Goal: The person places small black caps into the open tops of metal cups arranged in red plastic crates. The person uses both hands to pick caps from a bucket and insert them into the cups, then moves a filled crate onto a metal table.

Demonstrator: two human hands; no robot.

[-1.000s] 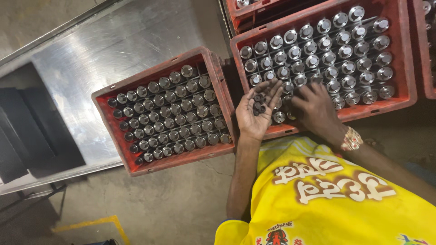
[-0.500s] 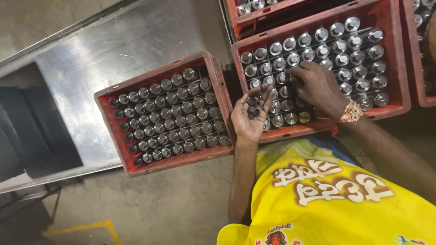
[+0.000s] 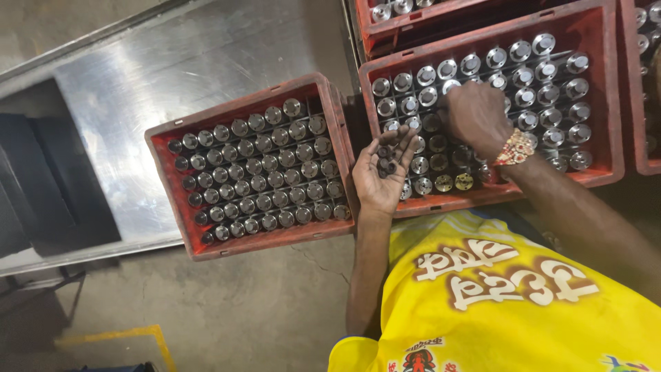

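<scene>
- A steel worktop (image 3: 206,62) slopes across the upper left, with a dark recess (image 3: 41,179) at its near-left end and bare concrete floor (image 3: 241,310) below.
- On the worktop's right end sits a red crate (image 3: 258,238), its grid full of upright metal cylinders (image 3: 265,165) seen end-on (all dull grey tops).
- Just right of that crate the left hand (image 3: 382,172) lies palm up, fingers (image 3: 406,141) loosely spread, cupping a few small dark round parts (image 3: 387,165); it hovers over the near-left corner of a second red crate (image 3: 606,89).
- That second crate holds shinier cylinders with ringed tops (image 3: 544,69), and two near the front row look brass-coloured (image 3: 454,182).
- The right hand (image 3: 475,117) reaches down into the crate's left half, fingers curled onto the cylinder tops; what they pinch is hidden, so I cannot tell.
- A beaded band (image 3: 513,148) circles the right wrist.
- A yellow printed shirt (image 3: 509,303) fills the lower right.
- More red crates (image 3: 413,27) edge the top and far right.
</scene>
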